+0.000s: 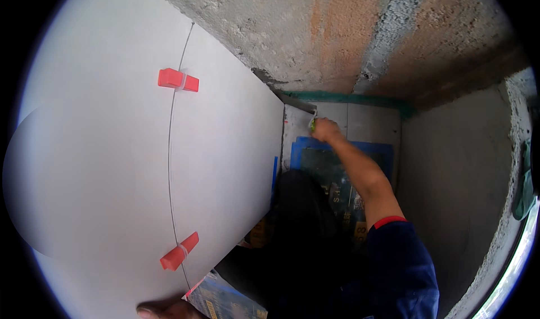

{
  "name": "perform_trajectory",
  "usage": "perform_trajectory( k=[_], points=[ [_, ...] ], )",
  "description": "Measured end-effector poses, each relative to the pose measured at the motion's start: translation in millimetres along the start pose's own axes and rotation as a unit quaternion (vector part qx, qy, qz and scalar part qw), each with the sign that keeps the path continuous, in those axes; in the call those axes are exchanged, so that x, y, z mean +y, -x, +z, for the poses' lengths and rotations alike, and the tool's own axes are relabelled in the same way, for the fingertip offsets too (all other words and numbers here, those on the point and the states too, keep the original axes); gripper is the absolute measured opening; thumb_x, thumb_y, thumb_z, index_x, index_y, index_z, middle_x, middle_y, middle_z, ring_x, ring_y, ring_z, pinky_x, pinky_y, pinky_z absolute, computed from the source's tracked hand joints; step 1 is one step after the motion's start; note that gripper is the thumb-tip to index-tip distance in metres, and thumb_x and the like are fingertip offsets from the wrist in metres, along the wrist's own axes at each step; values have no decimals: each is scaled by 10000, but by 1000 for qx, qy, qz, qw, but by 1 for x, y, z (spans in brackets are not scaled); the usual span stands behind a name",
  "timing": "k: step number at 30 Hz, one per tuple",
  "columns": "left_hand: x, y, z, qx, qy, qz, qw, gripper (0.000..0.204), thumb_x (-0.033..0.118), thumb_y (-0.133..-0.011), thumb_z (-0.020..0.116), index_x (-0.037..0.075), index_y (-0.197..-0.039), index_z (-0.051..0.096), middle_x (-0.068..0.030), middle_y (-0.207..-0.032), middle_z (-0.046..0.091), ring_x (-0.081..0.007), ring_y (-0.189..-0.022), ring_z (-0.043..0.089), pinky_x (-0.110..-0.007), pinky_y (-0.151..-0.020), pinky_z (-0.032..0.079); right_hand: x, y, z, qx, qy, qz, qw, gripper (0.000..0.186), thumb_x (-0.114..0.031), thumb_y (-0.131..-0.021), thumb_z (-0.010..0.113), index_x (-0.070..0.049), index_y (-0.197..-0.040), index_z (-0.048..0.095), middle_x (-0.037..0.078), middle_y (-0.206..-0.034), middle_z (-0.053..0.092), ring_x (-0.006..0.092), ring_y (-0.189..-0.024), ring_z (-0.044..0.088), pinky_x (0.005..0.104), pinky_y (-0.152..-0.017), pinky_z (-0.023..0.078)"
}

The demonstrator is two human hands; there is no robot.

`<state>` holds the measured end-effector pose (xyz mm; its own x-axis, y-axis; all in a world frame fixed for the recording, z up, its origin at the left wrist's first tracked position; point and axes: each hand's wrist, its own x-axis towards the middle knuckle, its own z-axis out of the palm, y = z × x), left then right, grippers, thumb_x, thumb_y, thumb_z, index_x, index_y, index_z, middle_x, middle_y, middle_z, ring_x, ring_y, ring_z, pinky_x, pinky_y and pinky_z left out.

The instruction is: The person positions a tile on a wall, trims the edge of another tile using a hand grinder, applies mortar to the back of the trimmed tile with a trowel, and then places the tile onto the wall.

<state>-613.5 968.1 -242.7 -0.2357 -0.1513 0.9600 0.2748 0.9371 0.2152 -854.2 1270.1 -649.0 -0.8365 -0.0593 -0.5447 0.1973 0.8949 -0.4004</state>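
Observation:
My right hand (326, 129) reaches into the far corner, closed round the green-yellow handle of a trowel (302, 103). The trowel's grey blade points left, by the foot of the rough wall where it meets the large white tile (225, 139). Low on the left, my left hand (171, 310) is partly cut off by the picture's edge. Its visible finger is stretched out against the lower part of the white tiling, and nothing shows in it. Two red levelling wedges, an upper one (179, 80) and a lower one (179, 252), sit in clear clips across the tile joint.
A rough plaster and brick wall (270, 32) rises ahead, with a green strip (360, 97) along its foot. Light floor tiles (374, 122) lie below it. Blue-edged dark printed sheeting (315, 160) covers the floor around my dark-clad leg (301, 206). A grey wall (450, 167) stands close on the right.

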Motion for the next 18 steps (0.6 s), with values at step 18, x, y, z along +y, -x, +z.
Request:
perform_trajectory(
  k=[18],
  points=[
    [10, -2, 18, 27, 2, 29, 999, 754, 77, -858, 593, -68, -1438, 133, -249, -1447, 286, -308, -1304, 345, -426, -1079, 252, -10, -18, 24, 1, -14, 96, 995, 309, -166, -809, 565, -40, -1082, 637, 188, -1116, 637, 318, -1057, 616, 381, -889, 503]
  ],
)
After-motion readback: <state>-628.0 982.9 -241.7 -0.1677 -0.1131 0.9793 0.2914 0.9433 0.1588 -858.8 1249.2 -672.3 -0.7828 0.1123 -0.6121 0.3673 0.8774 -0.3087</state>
